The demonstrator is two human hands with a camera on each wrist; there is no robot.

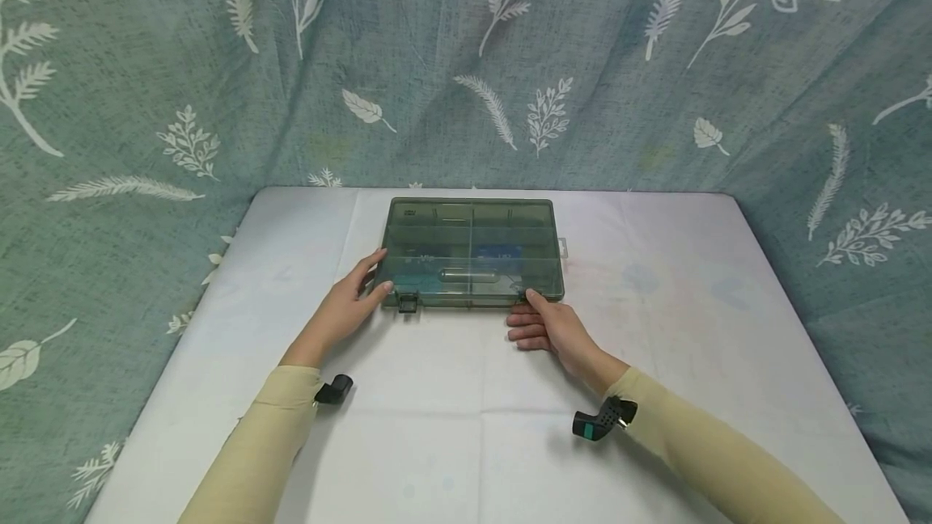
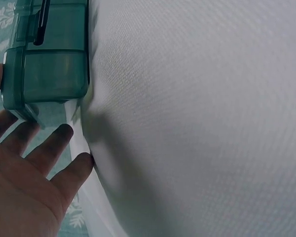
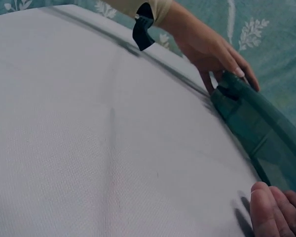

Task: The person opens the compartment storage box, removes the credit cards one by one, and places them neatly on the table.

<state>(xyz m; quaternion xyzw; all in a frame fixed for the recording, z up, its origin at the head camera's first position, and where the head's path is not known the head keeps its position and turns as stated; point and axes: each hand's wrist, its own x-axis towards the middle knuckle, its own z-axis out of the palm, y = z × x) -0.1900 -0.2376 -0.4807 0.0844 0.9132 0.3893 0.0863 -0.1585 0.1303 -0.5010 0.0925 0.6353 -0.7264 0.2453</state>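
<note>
A translucent green compartment box [image 1: 429,237] lies on the white cloth, its lid down over several divided sections. A blue patch [image 1: 498,253] shows through the lid. At the box's left front corner, my left hand [image 1: 345,310] grips it, thumb at the front edge and index finger along the side; the other fingers [image 2: 52,148] spread out beside it. The left front latch [image 1: 408,303] sticks outward. My right hand [image 1: 557,330] has its thumb on the right front edge, covering most of the right latch [image 1: 523,295]. Its other fingers [image 3: 264,207] extend in front of the box.
White cloth covers the table [image 1: 437,459], whose far edge runs just behind the box. A green-blue leaf-print curtain [image 1: 422,63] hangs behind and along both sides. A small clear tab [image 1: 563,247] projects from the box's right side. Black cameras are strapped to both wrists.
</note>
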